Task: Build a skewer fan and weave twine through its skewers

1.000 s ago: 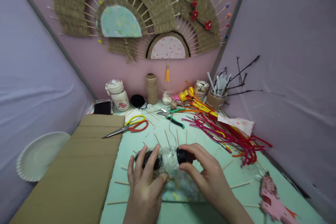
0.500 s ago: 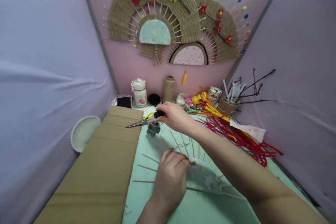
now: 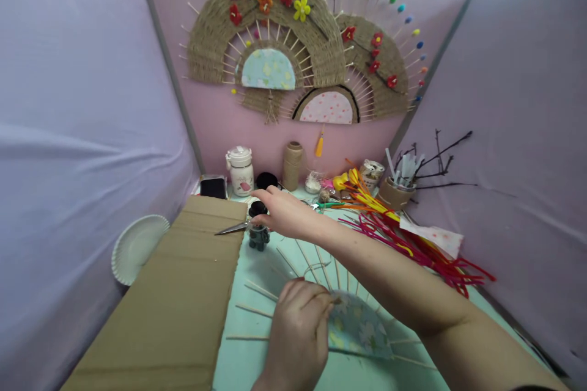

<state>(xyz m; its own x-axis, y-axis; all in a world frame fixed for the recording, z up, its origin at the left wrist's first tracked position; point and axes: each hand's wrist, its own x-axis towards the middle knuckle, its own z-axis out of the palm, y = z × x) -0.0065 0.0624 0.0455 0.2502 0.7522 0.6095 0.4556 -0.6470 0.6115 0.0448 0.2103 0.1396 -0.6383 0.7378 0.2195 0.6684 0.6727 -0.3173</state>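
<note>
My left hand [image 3: 300, 324] is closed in a pinch at the left end of a half-round, floral-cloth fan piece [image 3: 360, 327]. A brown bit of twine [image 3: 337, 301] pokes out from its fingertips. Thin wooden sticks [image 3: 250, 337] radiate from the fan piece, partly covered by that hand. Farther off, my right hand [image 3: 287, 212] has thumb and forefinger spread beside the black top of a small dark bottle [image 3: 259, 237], which stands upright. Scissors [image 3: 232, 229] lie just left of the bottle, their handles mostly hidden.
Corrugated cardboard [image 3: 169, 293] covers the left side. Behind stand a white jar [image 3: 240, 171], a twine spool [image 3: 292, 166] and a pot of twigs [image 3: 397, 194]. Red and yellow pipe cleaners [image 3: 413, 244] lie at right. Finished fans [image 3: 266, 24] hang on the pink back wall.
The bottle has gone from tilted to upright on the table, and my right hand's fingers have spread from its black top. My left hand keeps its pinch at the fan piece.
</note>
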